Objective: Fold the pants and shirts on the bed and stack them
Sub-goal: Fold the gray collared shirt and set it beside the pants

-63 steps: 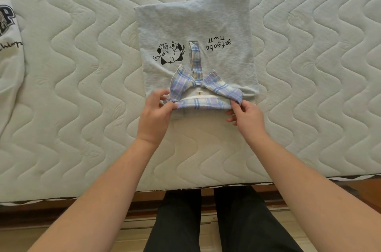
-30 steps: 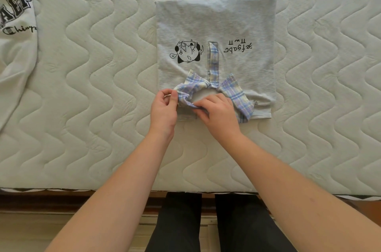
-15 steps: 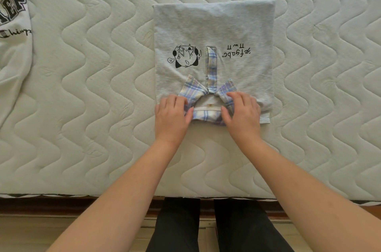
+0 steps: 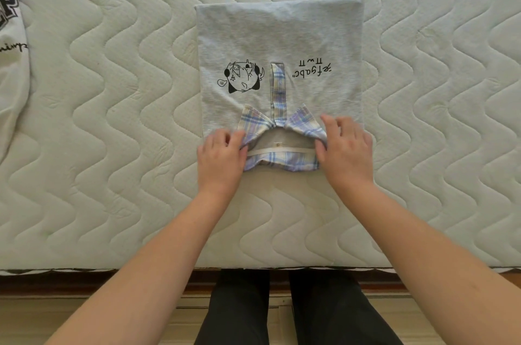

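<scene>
A light grey polo shirt lies folded into a rectangle on the quilted mattress, its collar toward me. It has a plaid collar, a cartoon print and black lettering. My left hand pinches the left end of the collar between thumb and fingers. My right hand grips the right end of the collar, thumb tucked at the neck opening. The neck opening is spread wide between my hands.
A white garment with black lettering lies at the left edge of the mattress. The mattress's front edge runs just below my forearms, with a wooden bed frame and floor beneath. My legs stand against it.
My hands have moved apart along the collar, pulling it wider and flatter. Earlier my right hand was working at the collar's middle; now it holds the right end.
</scene>
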The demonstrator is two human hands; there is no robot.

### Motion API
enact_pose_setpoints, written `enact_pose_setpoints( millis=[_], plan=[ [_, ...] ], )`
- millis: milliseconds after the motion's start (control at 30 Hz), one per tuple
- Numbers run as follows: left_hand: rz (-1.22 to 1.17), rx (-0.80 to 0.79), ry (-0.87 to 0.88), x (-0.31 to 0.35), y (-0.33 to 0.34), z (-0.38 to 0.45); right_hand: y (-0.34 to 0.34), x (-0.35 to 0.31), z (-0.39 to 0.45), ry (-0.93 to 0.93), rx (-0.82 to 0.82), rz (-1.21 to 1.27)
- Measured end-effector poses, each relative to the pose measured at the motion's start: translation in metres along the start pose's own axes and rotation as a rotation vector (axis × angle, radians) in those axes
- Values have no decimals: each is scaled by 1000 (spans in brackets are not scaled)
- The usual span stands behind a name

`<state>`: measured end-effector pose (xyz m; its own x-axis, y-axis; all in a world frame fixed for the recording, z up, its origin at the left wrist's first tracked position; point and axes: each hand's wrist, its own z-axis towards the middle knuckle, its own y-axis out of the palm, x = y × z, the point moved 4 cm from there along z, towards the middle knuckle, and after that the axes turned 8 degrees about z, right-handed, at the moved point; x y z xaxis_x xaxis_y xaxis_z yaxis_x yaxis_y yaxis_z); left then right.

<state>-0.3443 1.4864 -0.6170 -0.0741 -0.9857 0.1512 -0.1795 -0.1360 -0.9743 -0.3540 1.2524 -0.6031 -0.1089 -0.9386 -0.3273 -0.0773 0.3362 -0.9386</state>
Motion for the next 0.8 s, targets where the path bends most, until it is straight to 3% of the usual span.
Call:
enact_pose_setpoints(
  millis=[100, 233, 400, 633, 733, 800],
  plan=[
    [0, -127, -145, -5, 4, -15, 8, 10, -17, 188, -221, -50],
    [-69, -248, -287, -3, 15, -35, 25, 10, -42, 310, -303, 18],
    [-144, -160, -328, 5, 11, -36, 24, 7, -35, 404, -217, 241],
    [-324, 69, -293, -5, -14, -21, -12, 10, -22, 276, 5, 376],
    [-317, 20, -268, -6, -1, -29, -3, 14, -32, 235, -19, 291],
    [-303, -122, -274, -6, 17, -39, 12, 19, -42, 237, -104, 173]
  ],
)
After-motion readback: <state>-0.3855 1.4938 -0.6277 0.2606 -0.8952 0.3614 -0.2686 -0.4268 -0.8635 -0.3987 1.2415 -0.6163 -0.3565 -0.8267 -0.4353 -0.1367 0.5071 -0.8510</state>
